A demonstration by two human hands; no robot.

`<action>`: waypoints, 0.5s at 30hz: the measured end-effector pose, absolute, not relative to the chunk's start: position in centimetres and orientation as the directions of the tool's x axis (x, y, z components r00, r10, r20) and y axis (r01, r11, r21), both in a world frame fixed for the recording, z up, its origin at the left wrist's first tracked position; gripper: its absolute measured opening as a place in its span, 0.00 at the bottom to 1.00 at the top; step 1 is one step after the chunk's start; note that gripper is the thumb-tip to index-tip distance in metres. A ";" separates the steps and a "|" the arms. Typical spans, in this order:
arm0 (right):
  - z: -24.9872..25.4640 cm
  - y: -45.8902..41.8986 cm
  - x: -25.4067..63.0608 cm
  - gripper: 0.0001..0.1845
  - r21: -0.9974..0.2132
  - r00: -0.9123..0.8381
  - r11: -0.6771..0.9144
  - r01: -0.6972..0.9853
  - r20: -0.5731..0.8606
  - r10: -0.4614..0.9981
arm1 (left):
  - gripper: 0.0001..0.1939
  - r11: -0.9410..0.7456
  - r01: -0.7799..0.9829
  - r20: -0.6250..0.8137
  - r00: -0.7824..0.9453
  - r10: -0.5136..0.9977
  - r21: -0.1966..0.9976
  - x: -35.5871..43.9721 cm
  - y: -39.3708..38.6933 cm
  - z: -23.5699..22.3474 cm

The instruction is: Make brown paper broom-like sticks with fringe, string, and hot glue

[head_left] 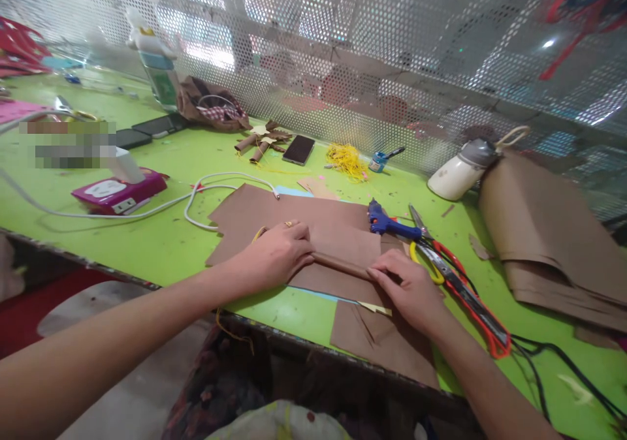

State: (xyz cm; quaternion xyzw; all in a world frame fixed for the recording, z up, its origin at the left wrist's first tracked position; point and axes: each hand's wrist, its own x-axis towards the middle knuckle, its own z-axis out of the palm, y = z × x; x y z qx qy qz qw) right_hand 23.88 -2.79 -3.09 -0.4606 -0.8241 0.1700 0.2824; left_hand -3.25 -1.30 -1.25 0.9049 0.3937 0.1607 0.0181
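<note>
A thin roll of brown paper (343, 266) runs between my two hands, its near edge curled into a tube. My left hand (287, 252) is closed over the roll's left end, a ring on one finger. At the opposite end, the thumb and fingers of my right hand (404, 286) pinch the tube. The part of the paper still flat (350, 243) lies behind the roll. Larger brown sheets (289, 206) are under both hands, with blue paper edges showing beneath. A bit of yellow string (258, 234) shows beside my left hand.
Right of my hands lie a blue glue gun (394, 223), scissors (435, 264) and an orange-edged cutter (473, 306). Behind are a phone (298, 150), yellow string (347, 159) and a white bottle (453, 175). A purple power strip (122, 192) and white cable sit left; folded brown paper (553, 224) stands right.
</note>
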 end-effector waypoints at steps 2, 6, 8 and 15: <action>-3.2 -2.7 23.9 0.10 -0.540 -0.414 0.524 0.658 0.322 0.852 | 0.18 -0.689 0.704 0.273 0.638 0.720 0.171 -3.2 -1.2 -1.2; -3.3 -2.7 24.3 0.07 -0.536 -0.446 0.554 0.637 0.329 0.832 | 0.19 -0.670 0.723 0.263 0.622 0.738 0.171 -3.2 -1.3 -1.3; -3.2 -2.7 24.5 0.06 -0.536 -0.465 0.562 0.630 0.319 0.826 | 0.19 -0.656 0.734 0.254 0.610 0.750 0.174 -3.2 -1.3 -1.4; -3.4 -2.6 24.5 0.10 -0.522 -0.465 0.557 0.646 0.310 0.829 | 0.19 -0.636 0.745 0.217 0.600 0.770 0.202 -3.1 -1.5 -1.5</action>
